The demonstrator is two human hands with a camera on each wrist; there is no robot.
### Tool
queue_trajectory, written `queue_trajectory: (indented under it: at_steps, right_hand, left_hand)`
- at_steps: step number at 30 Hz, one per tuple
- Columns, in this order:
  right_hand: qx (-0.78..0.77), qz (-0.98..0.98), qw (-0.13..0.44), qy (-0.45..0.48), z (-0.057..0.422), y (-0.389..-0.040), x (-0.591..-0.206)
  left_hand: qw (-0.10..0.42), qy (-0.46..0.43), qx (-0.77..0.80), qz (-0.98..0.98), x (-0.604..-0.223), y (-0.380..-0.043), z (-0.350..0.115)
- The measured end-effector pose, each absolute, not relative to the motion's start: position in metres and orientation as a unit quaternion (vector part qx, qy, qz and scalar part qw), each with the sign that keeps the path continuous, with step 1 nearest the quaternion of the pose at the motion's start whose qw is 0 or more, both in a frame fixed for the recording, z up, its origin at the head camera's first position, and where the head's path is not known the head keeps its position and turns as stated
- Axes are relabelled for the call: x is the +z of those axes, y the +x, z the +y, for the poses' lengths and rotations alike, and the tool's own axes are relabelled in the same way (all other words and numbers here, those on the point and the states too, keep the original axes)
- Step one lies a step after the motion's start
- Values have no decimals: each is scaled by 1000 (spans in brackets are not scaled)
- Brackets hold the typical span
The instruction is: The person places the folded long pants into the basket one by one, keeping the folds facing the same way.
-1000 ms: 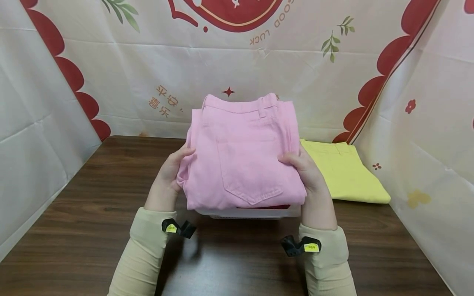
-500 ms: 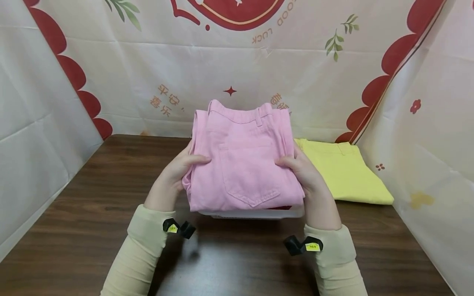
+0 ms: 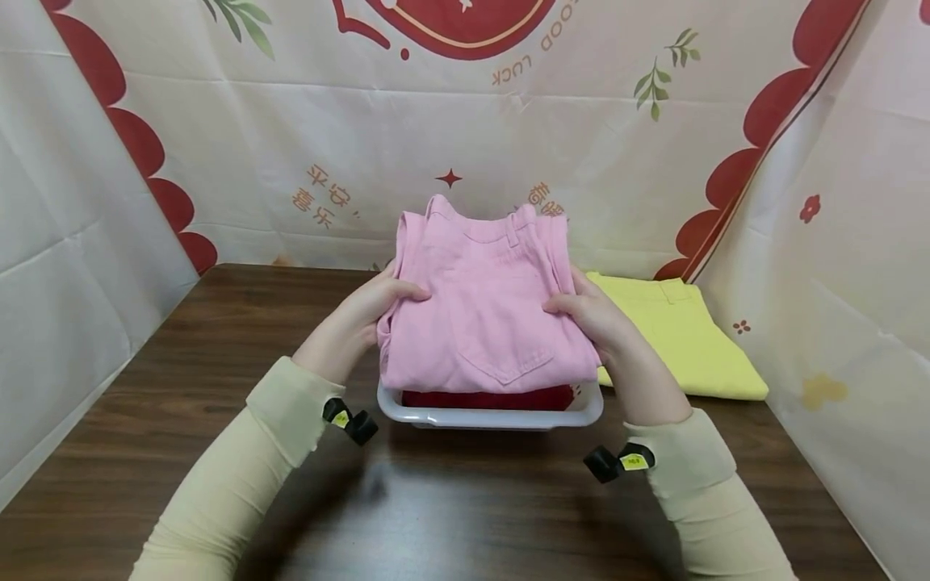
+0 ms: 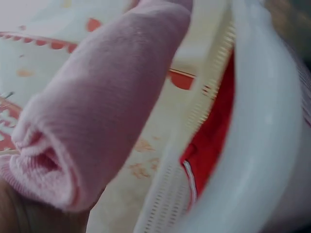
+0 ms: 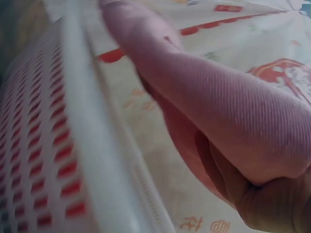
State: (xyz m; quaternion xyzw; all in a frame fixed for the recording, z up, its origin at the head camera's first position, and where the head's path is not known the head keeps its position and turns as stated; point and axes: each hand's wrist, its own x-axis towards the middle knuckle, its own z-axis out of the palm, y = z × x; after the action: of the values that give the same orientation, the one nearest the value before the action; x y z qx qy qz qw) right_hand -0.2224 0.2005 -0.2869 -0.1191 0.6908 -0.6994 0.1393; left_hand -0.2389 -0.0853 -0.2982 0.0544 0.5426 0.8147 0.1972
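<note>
Folded pink pants (image 3: 487,315), with a back pocket and belt loop showing, hang tilted over a white basket (image 3: 494,418). My left hand (image 3: 366,311) grips their left side, thumb on top and the other fingers hidden underneath. On the opposite side my right hand (image 3: 596,316) holds them the same way. Inside the basket lies a red cloth (image 3: 487,400), seen below the pants' lower fold. In the left wrist view the rolled edge of the pants (image 4: 107,102) is apart from the basket rim (image 4: 267,116).
Folded yellow pants (image 3: 676,339) lie on the dark wooden table (image 3: 145,452) to the right of the basket. A printed cloth curtain (image 3: 291,129) closes off the back and both sides.
Both hands have moved the pink pants slightly away from me and up off the basket's front, so its near rim and the red cloth show more. The left hand has shifted right.
</note>
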Motion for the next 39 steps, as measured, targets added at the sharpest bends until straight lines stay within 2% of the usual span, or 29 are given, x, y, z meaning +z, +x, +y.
queue_trajectory:
  at_steps: [8,22,35,39]
  right_hand:
    - [-644,744,154,-93,201,-230,-294]
    - [-622,758,181,-73,210,-243,-311]
    - [-567,791,219,-67,207,-251,-323]
    - [-564,793,219,-70,204,-252,-326]
  left_hand:
    - [215,35,793,569,-306,-249,-75]
    - [214,29,755,619,-322,-257,-67]
    - [249,63,655,711,-328,-260,-64]
    - [241,68,631,734,-331,-260,-60]
